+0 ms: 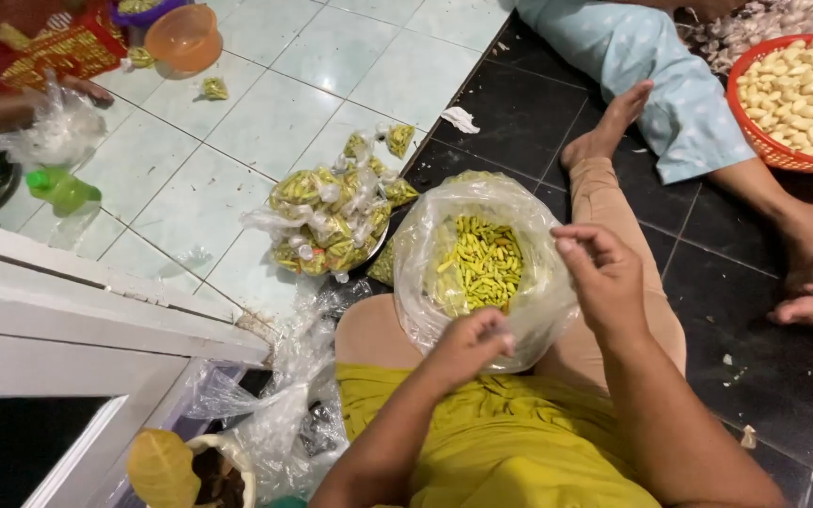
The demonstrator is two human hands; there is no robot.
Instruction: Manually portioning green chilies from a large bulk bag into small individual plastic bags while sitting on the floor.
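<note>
At centre frame both hands, left hand and right hand, pinch the rim of the big chilli bag, still well filled, beside a heap of packed small bags.

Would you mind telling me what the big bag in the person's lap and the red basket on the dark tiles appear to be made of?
The big bag looks like thin clear plastic film: glossy, crinkled, and the yellow-green chillies show through it. Both hands grip its rim, the left hand low and the right hand higher. The red basket seems moulded plastic: uniform bright colour and a slotted wall, though the finish is hard to judge.
</note>
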